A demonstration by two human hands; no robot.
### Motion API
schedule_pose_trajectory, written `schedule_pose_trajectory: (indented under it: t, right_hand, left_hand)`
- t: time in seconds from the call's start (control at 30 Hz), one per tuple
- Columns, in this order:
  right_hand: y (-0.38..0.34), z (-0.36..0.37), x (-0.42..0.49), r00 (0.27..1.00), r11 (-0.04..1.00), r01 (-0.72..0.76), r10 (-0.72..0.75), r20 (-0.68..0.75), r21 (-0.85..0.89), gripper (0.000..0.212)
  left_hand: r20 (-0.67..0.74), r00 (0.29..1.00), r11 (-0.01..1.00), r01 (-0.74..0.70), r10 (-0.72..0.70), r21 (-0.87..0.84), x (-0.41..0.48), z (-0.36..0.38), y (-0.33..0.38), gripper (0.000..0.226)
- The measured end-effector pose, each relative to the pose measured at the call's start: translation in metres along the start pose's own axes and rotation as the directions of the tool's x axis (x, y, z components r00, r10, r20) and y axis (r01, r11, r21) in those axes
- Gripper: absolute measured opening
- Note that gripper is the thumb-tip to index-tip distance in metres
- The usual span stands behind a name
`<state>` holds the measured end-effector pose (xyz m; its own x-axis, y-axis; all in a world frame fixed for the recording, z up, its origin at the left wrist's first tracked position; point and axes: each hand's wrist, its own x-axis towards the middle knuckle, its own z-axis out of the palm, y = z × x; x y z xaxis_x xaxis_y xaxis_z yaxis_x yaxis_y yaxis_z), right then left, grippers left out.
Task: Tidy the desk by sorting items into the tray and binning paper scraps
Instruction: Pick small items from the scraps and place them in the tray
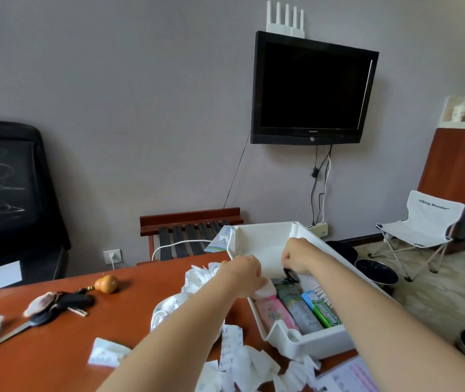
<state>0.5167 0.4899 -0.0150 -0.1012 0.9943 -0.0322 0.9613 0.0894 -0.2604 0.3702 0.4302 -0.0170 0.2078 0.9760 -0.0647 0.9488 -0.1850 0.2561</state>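
Note:
A white tray (268, 239) stands at the right edge of the brown desk (56, 343). Inside lie a pink pack (278, 314), a grey-green tube (297, 308) and a green pack (323, 309). My right hand (299, 256) reaches into the tray and pinches a small black object (290, 274). My left hand (242, 271) curls its fingers over a pale pink item (266, 290) at the tray's left wall. Torn white paper scraps (242, 363) litter the desk in front of the tray, and more scraps (200, 274) lie behind my left hand.
Keys with a black fob (64, 304), a small orange (106, 283) and a patterned white dish (169, 306) sit on the desk. A printed sheet (347, 376) lies at the near right. Dark round bins (376, 271) stand on the floor right of the desk.

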Motion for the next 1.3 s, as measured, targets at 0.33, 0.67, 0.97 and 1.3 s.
schedule_pose_trajectory:
  t: [0.33, 0.67, 0.97, 1.3]
  right_hand:
    - [-0.028, -0.039, -0.038, 0.981, 0.981, 0.192, -0.192, -0.004, 0.011, 0.018]
    - [-0.104, -0.079, -0.148, 0.918, 0.918, 0.397, -0.397, 0.007, -0.013, 0.02]
    - [-0.16, -0.05, -0.213, 0.873, 0.873, 0.486, -0.483, 0.072, -0.036, 0.024]
    - [-0.196, 0.041, -0.206, 0.928, 0.928, 0.369, -0.365, 0.072, -0.056, 0.055]
  left_hand:
    - [-0.057, 0.997, 0.994, -0.064, 0.059, -0.091, -0.036, -0.051, -0.01, 0.033]
    - [-0.034, 0.996, 0.996, -0.078, 0.08, 0.043, -0.166, -0.11, -0.035, 0.032]
    - [-0.052, 0.996, 0.996, 0.075, -0.073, 0.047, -0.273, -0.107, -0.087, 0.032]
    - [-0.115, 0.96, 0.966, 0.247, -0.255, -0.082, -0.219, 0.03, -0.303, 0.038]
